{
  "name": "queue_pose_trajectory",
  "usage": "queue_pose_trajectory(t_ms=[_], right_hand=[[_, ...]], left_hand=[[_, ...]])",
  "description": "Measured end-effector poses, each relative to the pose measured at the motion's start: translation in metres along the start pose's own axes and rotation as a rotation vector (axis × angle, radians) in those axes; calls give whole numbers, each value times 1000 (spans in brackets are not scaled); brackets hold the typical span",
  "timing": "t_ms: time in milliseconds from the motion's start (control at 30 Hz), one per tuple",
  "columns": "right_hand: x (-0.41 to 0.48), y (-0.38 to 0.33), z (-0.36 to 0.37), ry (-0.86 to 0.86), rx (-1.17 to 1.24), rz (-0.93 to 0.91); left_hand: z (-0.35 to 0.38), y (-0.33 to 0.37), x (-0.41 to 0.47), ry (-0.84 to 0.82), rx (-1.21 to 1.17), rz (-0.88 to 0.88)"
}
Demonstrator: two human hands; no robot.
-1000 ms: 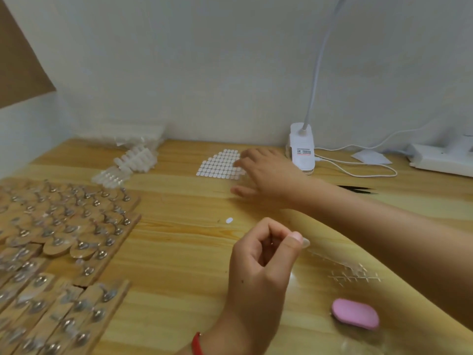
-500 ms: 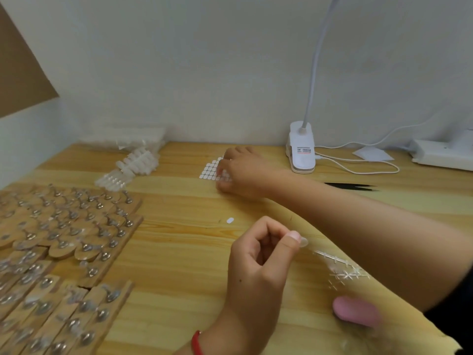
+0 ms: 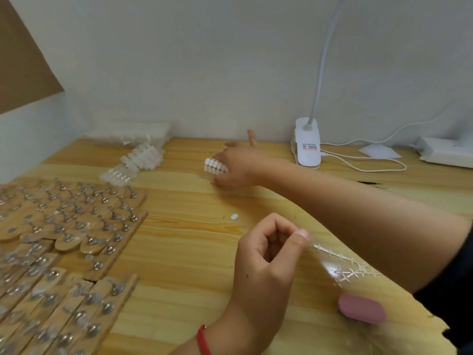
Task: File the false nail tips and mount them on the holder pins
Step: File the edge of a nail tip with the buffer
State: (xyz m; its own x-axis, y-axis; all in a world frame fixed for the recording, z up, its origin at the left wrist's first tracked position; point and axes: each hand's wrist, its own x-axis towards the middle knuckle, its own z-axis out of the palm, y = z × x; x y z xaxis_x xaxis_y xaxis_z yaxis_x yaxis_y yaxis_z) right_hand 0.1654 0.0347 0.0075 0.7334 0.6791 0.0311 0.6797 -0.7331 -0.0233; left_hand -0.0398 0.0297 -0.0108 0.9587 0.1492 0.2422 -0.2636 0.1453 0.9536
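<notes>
Clear tip pinched in my left grip, right grip out at the dot sheet

My left grip was clenched low over the counter, thumb and forefinger pinching a clear nail tip. The sheet of white dots lay well ahead of it, under my right grip, plainly the nearer one. I could not tell whether that grip was pinching anything. The holder pins stood on boards to the left.

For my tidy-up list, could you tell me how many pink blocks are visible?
1: the pink block lies at the near right edge of the table; the right forearm may hide others.
</notes>
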Motion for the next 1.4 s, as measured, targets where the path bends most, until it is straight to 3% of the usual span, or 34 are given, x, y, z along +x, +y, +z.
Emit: queue_pose_trajectory(t_ms=[133, 267, 333, 433, 500, 733, 867, 933, 1000, 1100, 1233, 1400], right_hand=[[1, -5, -3, 155, 130, -27], [-5, -5, -10, 68, 47, 51], [-16, -5, -23, 32, 134, 87], [-55, 8, -60, 151, 333, 48], [-101, 24, -83, 198, 331, 27], [-268, 36, -66, -99, 470, 127], [-288, 17, -23, -26, 371, 58], [-291, 16, -15, 128, 570, 82], [-295, 17, -13, 241, 1004, 186], [-301, 13, -6, 257, 1517, 263], [-298, 3, 7, 246, 1705, 290], [-297, 3, 11, 258, 1725, 274]], left_hand=[[0, 1, 0, -11, -13, -1], [0, 2, -2, -18, -2, 4], [-2, 1, -1, -3, -10, 13], [-5, 0, 0, 23, -19, 11], [-4, 0, 0, 18, -14, -18], [-1, -5, -1, -32, 19, -28], [0, -5, -3, -83, 66, -15], [1, -4, -7, -124, 104, 10], [3, -2, -11, -165, 145, 31], [9, 0, -17, -208, 165, 22], [12, 1, -19, -236, 181, 26], [14, 0, -19, -302, 216, -5]])
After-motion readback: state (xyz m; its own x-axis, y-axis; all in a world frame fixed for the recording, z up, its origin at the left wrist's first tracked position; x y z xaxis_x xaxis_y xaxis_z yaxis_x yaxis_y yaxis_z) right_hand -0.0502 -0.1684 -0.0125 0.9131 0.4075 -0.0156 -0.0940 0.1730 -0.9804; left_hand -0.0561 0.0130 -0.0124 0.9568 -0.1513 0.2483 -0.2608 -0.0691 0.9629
